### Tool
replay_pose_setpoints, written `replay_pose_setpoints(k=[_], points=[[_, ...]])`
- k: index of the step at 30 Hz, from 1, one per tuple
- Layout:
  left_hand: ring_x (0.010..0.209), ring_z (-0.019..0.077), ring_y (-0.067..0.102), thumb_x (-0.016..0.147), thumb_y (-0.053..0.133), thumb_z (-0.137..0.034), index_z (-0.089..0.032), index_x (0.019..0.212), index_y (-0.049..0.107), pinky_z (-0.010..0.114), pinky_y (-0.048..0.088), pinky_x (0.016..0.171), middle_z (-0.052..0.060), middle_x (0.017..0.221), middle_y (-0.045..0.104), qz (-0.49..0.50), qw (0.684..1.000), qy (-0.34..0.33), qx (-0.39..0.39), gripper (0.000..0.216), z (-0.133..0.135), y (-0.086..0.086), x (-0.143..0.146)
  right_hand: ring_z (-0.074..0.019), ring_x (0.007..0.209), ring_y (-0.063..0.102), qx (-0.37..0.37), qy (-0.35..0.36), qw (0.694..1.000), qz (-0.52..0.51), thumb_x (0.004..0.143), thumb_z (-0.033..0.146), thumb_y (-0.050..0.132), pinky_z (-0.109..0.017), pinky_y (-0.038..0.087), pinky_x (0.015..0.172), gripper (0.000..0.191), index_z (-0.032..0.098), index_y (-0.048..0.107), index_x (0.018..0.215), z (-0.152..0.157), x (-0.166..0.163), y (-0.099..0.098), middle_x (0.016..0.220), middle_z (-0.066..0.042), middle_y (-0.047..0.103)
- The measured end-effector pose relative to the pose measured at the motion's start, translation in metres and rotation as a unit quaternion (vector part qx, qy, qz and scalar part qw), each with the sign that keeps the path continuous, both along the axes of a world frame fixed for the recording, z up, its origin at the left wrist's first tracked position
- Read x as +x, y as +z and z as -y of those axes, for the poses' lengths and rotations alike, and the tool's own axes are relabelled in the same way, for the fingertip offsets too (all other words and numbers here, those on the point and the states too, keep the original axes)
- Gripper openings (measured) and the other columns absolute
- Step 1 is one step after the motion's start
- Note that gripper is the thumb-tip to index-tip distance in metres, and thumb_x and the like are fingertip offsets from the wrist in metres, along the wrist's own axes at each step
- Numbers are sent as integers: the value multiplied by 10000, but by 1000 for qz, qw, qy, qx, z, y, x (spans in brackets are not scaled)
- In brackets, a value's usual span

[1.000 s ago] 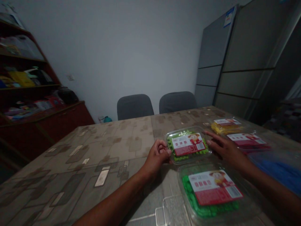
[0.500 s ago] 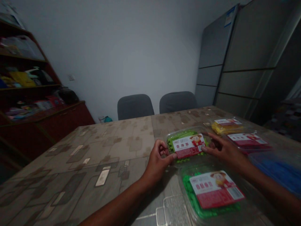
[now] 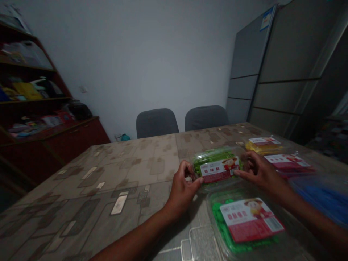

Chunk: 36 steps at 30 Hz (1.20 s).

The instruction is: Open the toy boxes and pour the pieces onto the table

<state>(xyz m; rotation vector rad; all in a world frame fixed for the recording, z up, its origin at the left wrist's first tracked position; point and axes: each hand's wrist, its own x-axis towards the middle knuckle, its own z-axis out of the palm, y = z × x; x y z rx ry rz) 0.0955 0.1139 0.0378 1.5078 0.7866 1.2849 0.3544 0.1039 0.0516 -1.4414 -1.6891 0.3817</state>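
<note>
A clear plastic box [image 3: 212, 157] with light green pieces inside and a red-and-white label lies between my two hands. My left hand [image 3: 185, 186] grips its left end, thumb on the label's lower left corner and fingers curled at the side. On the right end, my right hand [image 3: 258, 168] holds the box with its thumb near the label's right edge and its fingers bent behind. Closer to me, a second clear box [image 3: 217, 224] with darker green pieces and a similar label rests on the table.
To the right stand a box with yellow pieces [image 3: 251, 146], one with a red label [image 3: 288, 161] and one with blue pieces [image 3: 323, 197]. A patterned cloth covers the table [image 3: 122, 174]. Two grey chairs [image 3: 157, 123] face it by the wall. Crowded shelves [image 3: 32, 98] rise at left.
The light green box has tipped slightly and its label sits a little lower and further right. My right fingers are more curled. The other boxes stay where they were.
</note>
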Motion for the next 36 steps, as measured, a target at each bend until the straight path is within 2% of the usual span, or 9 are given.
replay_pose_setpoints(k=[3,9,13,16,22,24,27,30,36], points=[[729,123,423,766,667,-220,-203,787,400,190,376,572,-17,774,426,-3,1000,11,-5,268,-1,2,0,-125,558,408,12,-7,1000,0,722,486,674,-229,312,477,407,193,472,919,1,-3,3,660,35,417],[714,120,491,674,713,-203,-198,791,407,200,416,613,-22,749,476,15,999,25,-37,327,-14,5,2,-123,502,402,6,-9,1000,-15,720,491,656,-219,299,442,453,195,449,992,2,-8,10,580,63,382],[663,113,518,662,752,-247,-205,805,383,192,425,560,-34,732,489,33,997,32,-62,398,-20,6,6,-120,498,407,3,-16,1000,-21,717,508,652,-215,304,438,460,200,437,982,3,-11,9,582,68,377],[652,107,529,613,798,-217,-204,791,373,189,435,558,-42,724,505,36,996,50,-68,460,-18,9,9,-117,502,394,5,-31,999,-13,711,500,675,-217,294,446,441,205,445,946,5,-14,7,593,67,374],[580,68,460,589,775,-119,-193,734,366,148,350,511,-81,633,417,29,993,86,-70,440,-16,14,14,-123,546,386,12,-65,998,0,675,481,702,-236,297,492,409,212,433,828,6,-18,7,631,46,401],[572,65,453,580,779,-122,-193,749,375,150,344,504,-85,632,406,23,992,92,-79,443,-19,14,15,-123,546,386,-7,-64,998,-11,664,493,694,-235,297,491,419,211,434,832,6,-17,8,625,47,395],[587,96,509,593,789,-195,-194,870,411,177,381,480,-58,701,495,10,991,77,-110,468,-29,12,17,-122,517,384,-57,-58,996,-38,704,544,607,-233,290,464,412,200,459,874,2,-10,8,597,49,390],[523,114,510,613,783,-258,-185,997,416,203,394,415,-58,687,511,-1,988,47,-146,536,-38,9,22,-134,505,422,-111,-60,990,-67,732,579,505,-243,311,454,459,170,496,942,-3,0,4,591,23,464],[429,78,457,587,809,-234,-187,941,405,190,402,374,-101,615,447,5,976,20,-219,539,-46,-5,36,-165,572,512,-167,-75,979,-85,635,593,513,-275,372,503,492,150,570,840,-11,16,-9,686,-55,592]])
